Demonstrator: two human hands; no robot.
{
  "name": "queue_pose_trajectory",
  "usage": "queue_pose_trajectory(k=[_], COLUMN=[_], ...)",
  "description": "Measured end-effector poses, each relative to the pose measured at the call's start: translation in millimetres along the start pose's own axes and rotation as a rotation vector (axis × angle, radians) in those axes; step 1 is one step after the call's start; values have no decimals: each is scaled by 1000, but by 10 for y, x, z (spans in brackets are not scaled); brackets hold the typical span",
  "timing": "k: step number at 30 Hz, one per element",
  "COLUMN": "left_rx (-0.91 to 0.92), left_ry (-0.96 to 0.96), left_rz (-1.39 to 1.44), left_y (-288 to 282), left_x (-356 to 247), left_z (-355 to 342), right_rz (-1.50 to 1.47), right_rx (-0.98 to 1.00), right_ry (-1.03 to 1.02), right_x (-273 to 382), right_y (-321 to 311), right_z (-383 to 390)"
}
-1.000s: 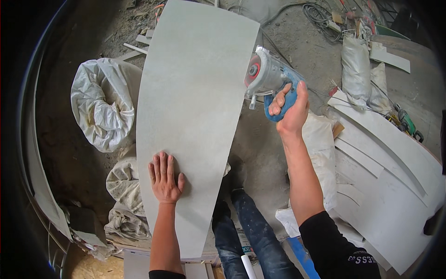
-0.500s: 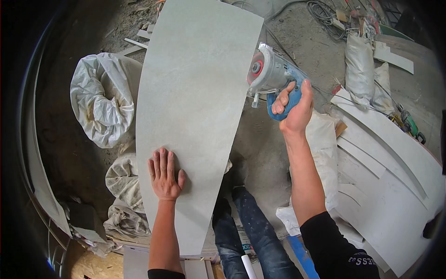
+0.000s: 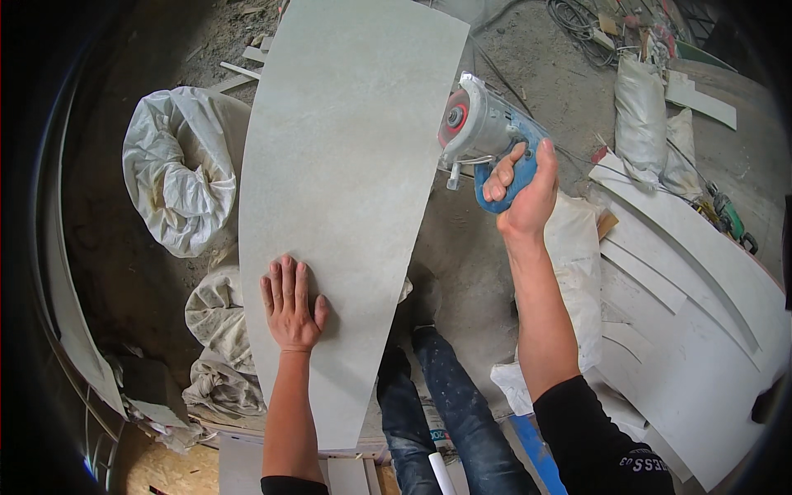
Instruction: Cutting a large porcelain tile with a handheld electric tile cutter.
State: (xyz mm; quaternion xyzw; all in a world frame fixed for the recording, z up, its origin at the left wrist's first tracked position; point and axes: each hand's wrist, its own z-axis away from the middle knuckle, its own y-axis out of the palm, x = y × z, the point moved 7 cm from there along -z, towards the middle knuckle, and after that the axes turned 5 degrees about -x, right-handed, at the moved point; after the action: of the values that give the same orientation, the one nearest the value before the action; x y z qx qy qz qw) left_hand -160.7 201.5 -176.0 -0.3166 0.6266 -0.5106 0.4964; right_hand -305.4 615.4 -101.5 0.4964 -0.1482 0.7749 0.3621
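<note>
A long pale grey slab (image 3: 346,124) lies in front of me, its long edges curving in this wide view. My left hand (image 3: 294,307) rests flat on its near part, fingers stretched out and slightly apart. At the slab's right edge, my right hand (image 3: 521,183) grips the blue rear handle of a handheld tile cutter (image 3: 487,128). The cutter has a grey metal body and a clear, dusty guard. Its round red-rimmed disc (image 3: 454,116) sits against the slab's edge. I cannot tell how deep the disc reaches.
White sacks stand left of the slab, one rolled open (image 3: 186,173). At right lie curved offcuts (image 3: 660,280), a white sack (image 3: 569,272) and a green power tool (image 3: 728,216). A coiled black cable (image 3: 577,29) lies far right. My legs (image 3: 462,404) are just right of the slab.
The cutter has come very slightly nearer to me along the slab's right edge. My left hand stays flat on the slab, and the whole view has shifted a little.
</note>
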Motion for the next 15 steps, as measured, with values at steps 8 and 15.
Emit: queue_pose_trajectory(k=[8, 15], left_rx=[-17, -23], left_ry=[3, -6], left_rz=[-7, -11], left_y=[1, 0], left_x=[7, 13], left_z=[0, 11], right_rz=[9, 23], right_rx=[-4, -13], right_ry=[-4, -11], right_x=[-18, -24], right_y=[-4, -5], right_z=[32, 65])
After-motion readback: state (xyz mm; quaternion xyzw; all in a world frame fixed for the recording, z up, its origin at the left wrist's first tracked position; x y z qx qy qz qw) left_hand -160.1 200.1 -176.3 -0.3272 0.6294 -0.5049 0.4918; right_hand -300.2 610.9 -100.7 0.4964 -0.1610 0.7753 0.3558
